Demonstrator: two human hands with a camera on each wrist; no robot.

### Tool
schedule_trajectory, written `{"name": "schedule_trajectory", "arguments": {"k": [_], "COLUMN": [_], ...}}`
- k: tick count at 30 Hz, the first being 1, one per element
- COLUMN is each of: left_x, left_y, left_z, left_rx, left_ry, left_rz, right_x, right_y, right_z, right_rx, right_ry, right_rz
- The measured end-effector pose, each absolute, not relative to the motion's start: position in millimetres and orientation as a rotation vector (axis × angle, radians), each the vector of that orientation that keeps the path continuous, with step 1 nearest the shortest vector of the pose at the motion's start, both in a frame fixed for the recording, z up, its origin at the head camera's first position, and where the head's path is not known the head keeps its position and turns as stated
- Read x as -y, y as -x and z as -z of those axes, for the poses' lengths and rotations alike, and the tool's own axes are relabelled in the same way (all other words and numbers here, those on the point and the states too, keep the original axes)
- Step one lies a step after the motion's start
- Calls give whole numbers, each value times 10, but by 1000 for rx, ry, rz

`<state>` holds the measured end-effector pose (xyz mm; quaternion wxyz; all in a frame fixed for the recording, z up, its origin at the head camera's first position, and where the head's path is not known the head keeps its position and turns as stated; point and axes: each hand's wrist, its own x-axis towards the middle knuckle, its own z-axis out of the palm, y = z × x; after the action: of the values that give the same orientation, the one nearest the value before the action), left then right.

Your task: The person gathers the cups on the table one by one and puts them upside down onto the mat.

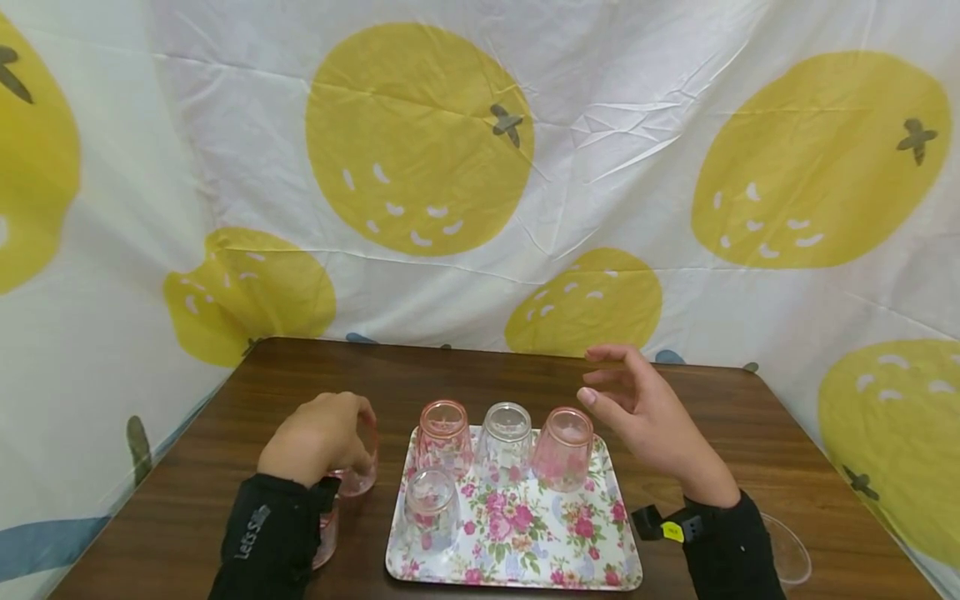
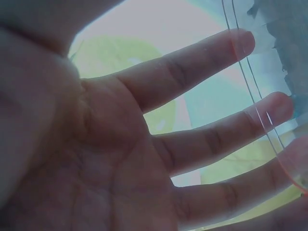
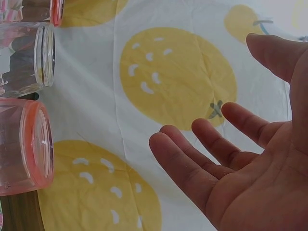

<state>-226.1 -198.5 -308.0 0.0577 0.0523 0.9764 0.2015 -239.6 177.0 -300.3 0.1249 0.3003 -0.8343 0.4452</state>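
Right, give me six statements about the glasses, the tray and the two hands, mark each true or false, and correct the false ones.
1. At the back of the tray, a clear glass stands between two pink-tinted glasses. True.
2. The tray is plain. False: it has a flower pattern.
3. The left grip is at a tumbler beyond the tray's left edge. True.
4. The right grip holds a glass. False: it holds nothing.
5. Four glasses stand on the tray. True.
6. Every glass is on the tray. False: at least two are off it.
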Motion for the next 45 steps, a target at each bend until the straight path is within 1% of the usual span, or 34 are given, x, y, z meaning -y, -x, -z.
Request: {"name": "schedule_trajectory", "arguments": {"k": [22, 35, 39, 45], "left_x": [2014, 2072, 2063, 2029], "left_y": [2218, 2165, 2167, 2189], "left_z": [2983, 2928, 2919, 2898], "left_rx": [-3077, -3245, -3297, -3319], "left_ry": [-256, -325, -390, -580], "left_rz": [-643, -768, -871, -1010], "right_x": [-1766, -1753, -1756, -1757], "right_y": [2396, 2385, 2387, 2396], "right_z": [3017, 3024, 3023, 3022], "right_rx": [2439, 2447, 2449, 2448], "right_ry": [-878, -871, -874, -868], "right_rz": [-1279, -1276, -1274, -1276]}}
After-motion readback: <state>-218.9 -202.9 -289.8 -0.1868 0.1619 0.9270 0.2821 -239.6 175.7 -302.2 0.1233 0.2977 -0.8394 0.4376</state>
